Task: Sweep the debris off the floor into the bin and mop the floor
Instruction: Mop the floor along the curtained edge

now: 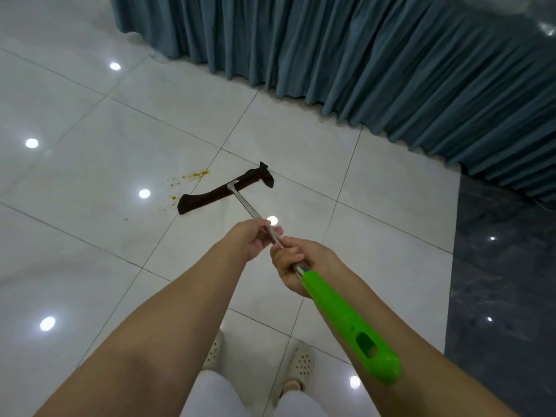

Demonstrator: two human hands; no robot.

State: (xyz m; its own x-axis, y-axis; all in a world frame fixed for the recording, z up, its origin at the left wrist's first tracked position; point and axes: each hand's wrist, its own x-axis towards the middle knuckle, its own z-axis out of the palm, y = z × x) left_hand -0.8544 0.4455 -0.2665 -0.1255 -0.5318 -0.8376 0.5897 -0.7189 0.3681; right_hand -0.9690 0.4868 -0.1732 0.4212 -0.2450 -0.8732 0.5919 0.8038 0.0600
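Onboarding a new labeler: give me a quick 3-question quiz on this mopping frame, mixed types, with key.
1. True or false: the dark mop cloth already covers the yellow stain.
2. Which hand holds the mop pole nearer the green handle? A) left hand B) right hand
3. Fill in: behind the mop, a pleated teal ____ hangs down to the tiled floor.

Key
1. False: the stain lies beside the cloth's left end, mostly uncovered.
2. B: the right hand grips there; the left hand holds further down the pole.
3. curtain
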